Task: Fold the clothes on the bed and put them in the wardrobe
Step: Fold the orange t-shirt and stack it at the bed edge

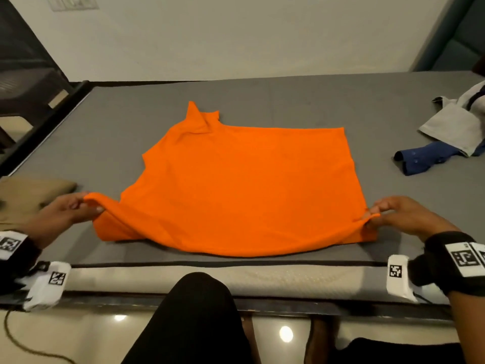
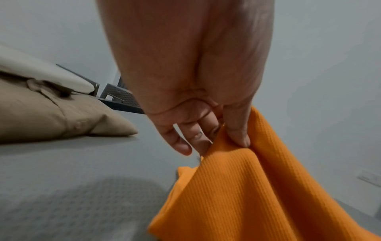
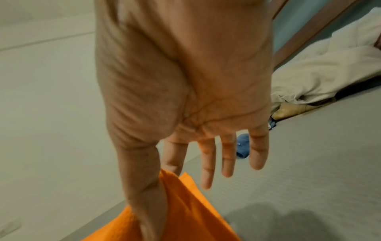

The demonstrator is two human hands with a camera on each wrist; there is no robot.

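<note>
Left hand (image 1: 67, 208) and right hand (image 1: 401, 215) each pinch a near corner of the orange shirt (image 1: 241, 185); lift both evenly, carrying the hem away to the collar.

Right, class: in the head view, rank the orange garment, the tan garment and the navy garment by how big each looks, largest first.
1. Orange garment, clearly largest.
2. Tan garment, though the frame edge cuts it off.
3. Navy garment, partly hidden under grey cloth, so second and third are unsure.
</note>
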